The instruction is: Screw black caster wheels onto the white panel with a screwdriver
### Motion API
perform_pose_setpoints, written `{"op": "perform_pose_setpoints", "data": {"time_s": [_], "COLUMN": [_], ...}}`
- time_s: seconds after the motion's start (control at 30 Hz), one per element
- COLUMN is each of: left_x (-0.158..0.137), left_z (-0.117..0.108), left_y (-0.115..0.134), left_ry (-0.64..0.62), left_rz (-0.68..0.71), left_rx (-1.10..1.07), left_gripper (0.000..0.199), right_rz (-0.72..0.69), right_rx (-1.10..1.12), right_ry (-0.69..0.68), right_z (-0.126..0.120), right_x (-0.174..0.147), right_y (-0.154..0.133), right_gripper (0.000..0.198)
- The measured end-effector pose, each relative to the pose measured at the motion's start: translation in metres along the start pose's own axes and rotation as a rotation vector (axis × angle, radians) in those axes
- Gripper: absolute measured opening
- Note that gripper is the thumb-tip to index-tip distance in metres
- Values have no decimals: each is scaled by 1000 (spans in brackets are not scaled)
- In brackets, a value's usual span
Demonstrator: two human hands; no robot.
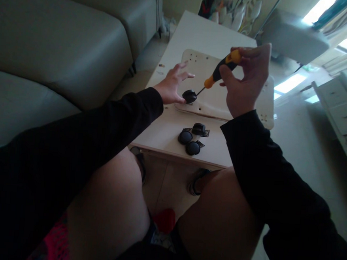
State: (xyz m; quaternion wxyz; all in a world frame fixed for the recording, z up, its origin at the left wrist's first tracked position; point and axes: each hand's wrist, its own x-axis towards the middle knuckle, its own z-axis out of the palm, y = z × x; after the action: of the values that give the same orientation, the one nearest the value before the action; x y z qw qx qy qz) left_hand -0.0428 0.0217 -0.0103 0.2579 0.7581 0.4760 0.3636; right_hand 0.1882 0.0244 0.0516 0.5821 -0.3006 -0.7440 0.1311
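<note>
A white board [211, 103] with small holes near its corners lies on the white table. On the board's near left corner sits a black caster wheel [189, 96]. My left hand [174, 83] is beside that caster, fingers spread, with the thumb at or against its base. My right hand [246, 79] grips a yellow and black screwdriver [222, 70], which slants down to the left. The screwdriver's tip reaches the right side of the caster; the screw itself is too small to make out. Three more black casters [192, 148] with metal plates lie on the table in front of the board.
The white table [161, 131] stands in front of my knees. A grey sofa [78, 40] runs along the left. At the right stands a white drawer cabinet [342, 102], and a grey seat [289, 37] is at the back right.
</note>
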Motion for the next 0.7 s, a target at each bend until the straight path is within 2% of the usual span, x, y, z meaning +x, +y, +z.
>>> {"op": "perform_pose_setpoints", "data": {"time_s": [0.13,0.23,0.4,0.53,0.7], "left_x": [-1,-4,-11,-13,-14], "left_z": [-2,-3,-5,-4,-3], "left_y": [4,9,17,18,20], "left_ry": [33,36,40,59,92], "left_rz": [24,30,14,0,-26], "left_rx": [25,62,70,42,43], "left_gripper": [95,101,101,102,110], "right_rz": [-14,4,17,58,10], "right_rx": [-123,-223,-183,-168,-186], "right_ry": [-60,-90,-69,-56,-5], "right_z": [3,5,7,8,7], "right_x": [-1,-1,-2,-5,-9], "right_y": [8,13,12,13,25], "right_gripper": [30,33,29,38,35]}}
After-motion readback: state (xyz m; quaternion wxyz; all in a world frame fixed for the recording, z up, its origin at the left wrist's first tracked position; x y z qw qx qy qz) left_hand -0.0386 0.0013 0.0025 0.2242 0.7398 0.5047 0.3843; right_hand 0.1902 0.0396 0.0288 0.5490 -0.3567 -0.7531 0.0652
